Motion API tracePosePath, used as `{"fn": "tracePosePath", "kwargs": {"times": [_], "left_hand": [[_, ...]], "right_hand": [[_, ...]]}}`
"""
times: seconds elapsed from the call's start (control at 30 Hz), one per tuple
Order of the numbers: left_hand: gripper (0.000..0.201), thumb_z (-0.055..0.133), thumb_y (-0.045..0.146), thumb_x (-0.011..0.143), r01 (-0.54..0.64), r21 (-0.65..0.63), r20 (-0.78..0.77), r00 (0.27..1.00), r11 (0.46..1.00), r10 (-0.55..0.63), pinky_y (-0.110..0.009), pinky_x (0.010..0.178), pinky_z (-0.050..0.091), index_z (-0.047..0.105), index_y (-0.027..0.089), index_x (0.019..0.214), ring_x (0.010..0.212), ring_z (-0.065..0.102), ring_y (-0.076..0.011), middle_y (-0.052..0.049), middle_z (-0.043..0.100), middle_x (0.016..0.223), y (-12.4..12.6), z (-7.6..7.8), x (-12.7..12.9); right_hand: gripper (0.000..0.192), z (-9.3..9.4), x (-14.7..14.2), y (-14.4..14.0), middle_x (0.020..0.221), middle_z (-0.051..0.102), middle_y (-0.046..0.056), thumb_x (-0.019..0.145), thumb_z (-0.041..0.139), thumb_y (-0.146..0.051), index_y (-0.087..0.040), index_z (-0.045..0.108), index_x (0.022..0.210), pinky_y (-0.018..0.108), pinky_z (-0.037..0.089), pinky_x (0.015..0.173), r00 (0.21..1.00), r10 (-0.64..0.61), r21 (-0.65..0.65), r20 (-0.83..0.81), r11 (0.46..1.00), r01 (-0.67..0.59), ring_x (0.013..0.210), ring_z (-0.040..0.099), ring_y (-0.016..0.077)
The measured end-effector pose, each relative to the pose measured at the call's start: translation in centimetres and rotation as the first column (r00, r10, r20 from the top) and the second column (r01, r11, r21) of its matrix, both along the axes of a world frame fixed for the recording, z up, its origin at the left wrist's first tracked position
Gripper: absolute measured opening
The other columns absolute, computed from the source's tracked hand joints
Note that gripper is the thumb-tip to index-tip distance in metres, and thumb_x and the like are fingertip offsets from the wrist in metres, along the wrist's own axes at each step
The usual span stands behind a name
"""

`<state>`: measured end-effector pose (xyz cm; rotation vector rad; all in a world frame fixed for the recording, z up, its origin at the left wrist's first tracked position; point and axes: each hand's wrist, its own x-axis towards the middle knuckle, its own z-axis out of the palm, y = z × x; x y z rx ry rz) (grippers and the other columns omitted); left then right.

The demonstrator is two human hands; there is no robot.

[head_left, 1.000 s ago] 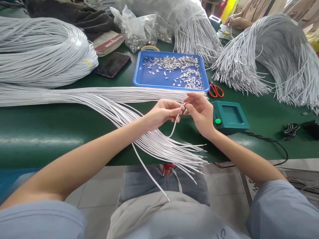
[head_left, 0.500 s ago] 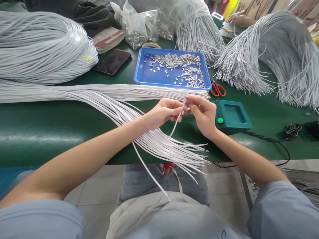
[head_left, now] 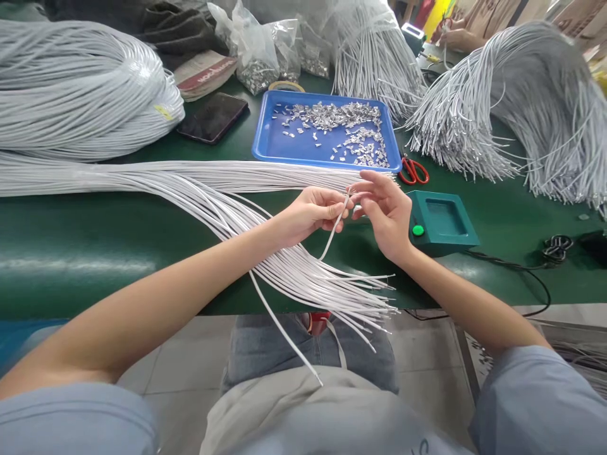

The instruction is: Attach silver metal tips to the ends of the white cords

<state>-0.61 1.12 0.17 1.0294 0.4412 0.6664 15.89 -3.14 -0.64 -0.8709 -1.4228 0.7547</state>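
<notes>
Nearest us, loose cords (head_left: 322,284) fan off the table (head_left: 95,253) edge over our lap, and just above them our left hand (head_left: 310,215) pinches one cord (head_left: 332,235) near its tip while our right hand (head_left: 386,212) closes thumb and forefinger on that same tip, other fingers spread; whether a clip sits there we cannot tell. Beside the right hand stands the green box (head_left: 441,221), beyond it the scissors (head_left: 413,170) and the tray (head_left: 270,142) of clips (head_left: 341,126). The tip could slip free if either pinch loosens, and our forearm could drag the overhanging cords down.
</notes>
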Motion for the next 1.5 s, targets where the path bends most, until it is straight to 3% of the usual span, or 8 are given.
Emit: {"fn": "tracePosePath", "kwargs": {"times": [0.17, 0.4, 0.47, 0.63, 0.8, 1.17, 1.5], "left_hand": [[0.036, 0.09, 0.036, 0.061, -0.011, -0.011, 0.0, 1.0, 1.0, 0.011, -0.014, 0.044, 0.04, 0.07, 0.009, 0.074, 0.05, 0.061, -0.007, 0.0, 0.065, 0.062, 0.1, -0.3, -0.1], [0.038, 0.091, 0.038, 0.059, -0.029, -0.015, -0.02, 0.999, 0.999, 0.029, -0.015, 0.045, 0.042, 0.071, 0.01, 0.077, 0.049, 0.061, -0.0072, 0.001, 0.064, 0.06, 0.2, -0.3, -0.1], [0.039, 0.091, 0.038, 0.059, -0.029, 0.004, -0.028, 0.999, 1.0, 0.029, -0.015, 0.044, 0.04, 0.07, 0.01, 0.075, 0.048, 0.06, -0.007, 0.001, 0.063, 0.058, 0.1, -0.2, -0.1], [0.04, 0.09, 0.041, 0.061, 0.007, 0.064, -0.046, 0.999, 0.998, -0.004, -0.015, 0.042, 0.034, 0.069, 0.008, 0.068, 0.047, 0.058, -0.0066, -0.001, 0.061, 0.053, -0.1, 0.1, 0.1], [0.043, 0.09, 0.044, 0.058, -0.002, 0.067, -0.088, 0.996, 0.998, 0.008, -0.016, 0.043, 0.036, 0.07, 0.009, 0.07, 0.048, 0.06, -0.0081, -0.001, 0.062, 0.054, -0.2, 0.0, 0.1], [0.036, 0.089, 0.04, 0.063, 0.004, 0.114, -0.029, 1.0, 0.993, 0.0, -0.016, 0.045, 0.037, 0.071, 0.01, 0.075, 0.053, 0.063, -0.0085, -0.001, 0.067, 0.063, -0.3, -0.4, 0.1], [0.035, 0.088, 0.04, 0.064, 0.021, 0.145, -0.012, 1.0, 0.989, -0.02, -0.016, 0.045, 0.037, 0.072, 0.01, 0.074, 0.054, 0.064, -0.0085, -0.002, 0.067, 0.065, -0.5, -0.3, 0.2]], "right_hand": [[0.029, -0.1, -0.2, -0.1, 0.092, 0.074, -0.002, 0.082, 0.058, -0.014, -0.028, 0.072, 0.102, 0.02, 0.06, 0.057, 1.0, 0.019, -0.011, -0.003, 1.0, -0.019, 0.078, 0.071, 0.0111], [0.012, 0.4, -0.3, -0.2, 0.085, 0.074, -0.001, 0.081, 0.062, -0.021, -0.023, 0.072, 0.086, 0.023, 0.06, 0.058, 0.996, -0.005, -0.102, -0.086, 0.995, -0.004, 0.074, 0.072, 0.0124], [0.009, 0.4, -0.2, -0.1, 0.088, 0.074, 0.0, 0.08, 0.066, -0.027, -0.023, 0.07, 0.088, 0.024, 0.061, 0.059, 0.991, 0.012, -0.158, -0.135, 0.987, -0.033, 0.073, 0.072, 0.0125], [0.028, 0.8, -0.1, 0.0, 0.086, 0.071, -0.002, 0.074, 0.076, -0.035, -0.026, 0.065, 0.098, 0.026, 0.059, 0.061, 0.98, 0.046, -0.251, -0.195, 0.963, -0.096, 0.069, 0.068, 0.0106], [0.036, 1.1, -0.2, 0.1, 0.07, 0.063, -0.007, 0.069, 0.08, -0.035, -0.028, 0.064, 0.1, 0.028, 0.056, 0.06, 0.966, 0.087, -0.254, -0.245, 0.955, -0.15, 0.06, 0.061, 0.0099], [0.042, 1.0, -0.1, 0.0, 0.071, 0.059, -0.007, 0.072, 0.077, -0.027, -0.03, 0.058, 0.109, 0.03, 0.054, 0.062, 0.965, 0.115, -0.283, -0.234, 0.942, -0.181, 0.061, 0.058, 0.0106], [0.034, 1.6, -0.3, -0.7, 0.073, 0.056, -0.005, 0.075, 0.072, -0.029, -0.03, 0.058, 0.106, 0.031, 0.054, 0.061, 0.979, 0.104, -0.268, -0.174, 0.952, -0.148, 0.062, 0.056, 0.011]]}}
